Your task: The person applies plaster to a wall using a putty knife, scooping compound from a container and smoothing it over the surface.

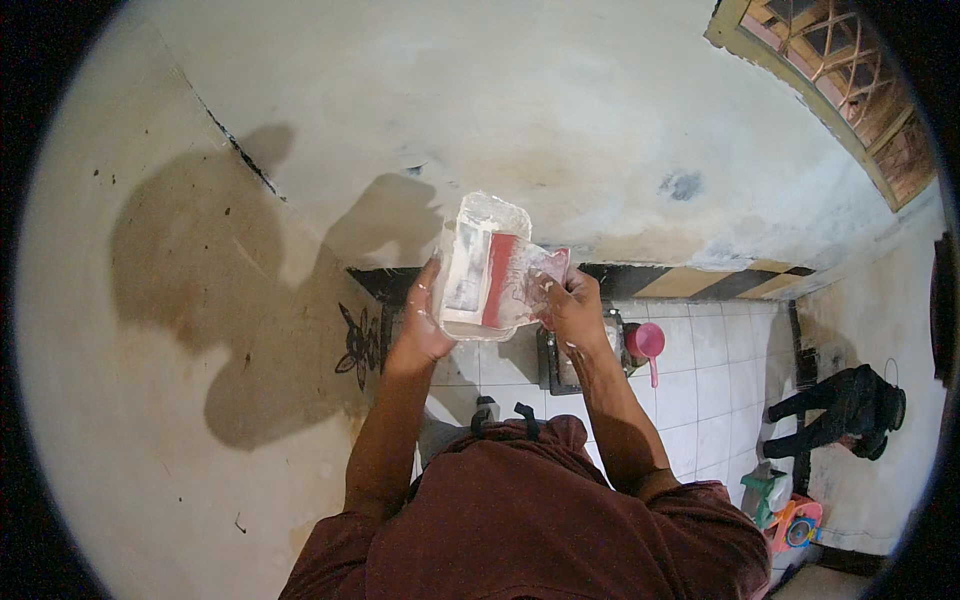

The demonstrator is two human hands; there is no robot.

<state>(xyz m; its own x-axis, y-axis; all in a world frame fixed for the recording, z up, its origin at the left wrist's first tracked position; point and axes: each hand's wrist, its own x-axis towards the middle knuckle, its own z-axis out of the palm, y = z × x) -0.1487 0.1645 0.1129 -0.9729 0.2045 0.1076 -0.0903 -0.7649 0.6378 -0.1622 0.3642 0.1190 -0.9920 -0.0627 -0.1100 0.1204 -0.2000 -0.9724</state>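
In front of my chest, my left hand [427,318] grips the side of a clear plastic tub [493,213] smeared with white putty. My right hand [573,308] is closed around a red putty spreader [503,275], its surface coated in the same white paste. The spreader's flat edge lies over the tub's opening, so part of the inside is hidden. White specks cling to the fingers of both hands.
A wall with patchy pale filler [560,130] rises ahead. On the tiled floor [680,350] stand a dark box-like object [552,375] and a pink dipper [648,338]. Dark clothing [840,410] hangs at the right. A wooden-framed window [800,110] is at upper right.
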